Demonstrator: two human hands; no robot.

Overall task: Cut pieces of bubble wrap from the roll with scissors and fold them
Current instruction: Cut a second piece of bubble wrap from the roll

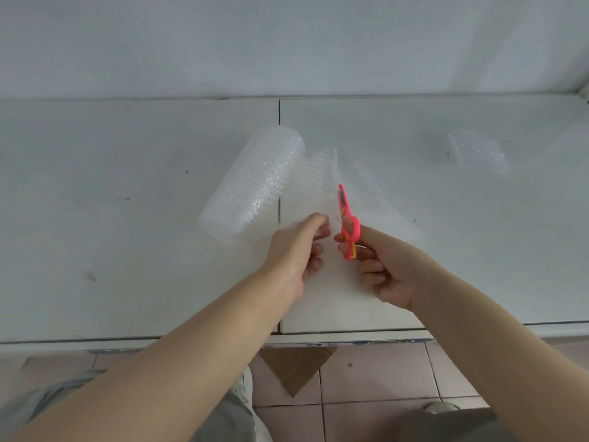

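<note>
One bubble wrap sheet (320, 178), left hand (294, 253) pinching, right hand (390, 271) gripping scissors (345, 215)

One roll of bubble wrap (255, 183), one loose sheet (318, 177) running off it and one separate cut piece (478, 151). One pair of scissors (345, 215). Two grips: left grip (294, 253), right grip (389, 269). Two white tabletop panels: left panel (127, 218), right panel (462, 234). One cardboard scrap (294, 365) on the floor.
</note>
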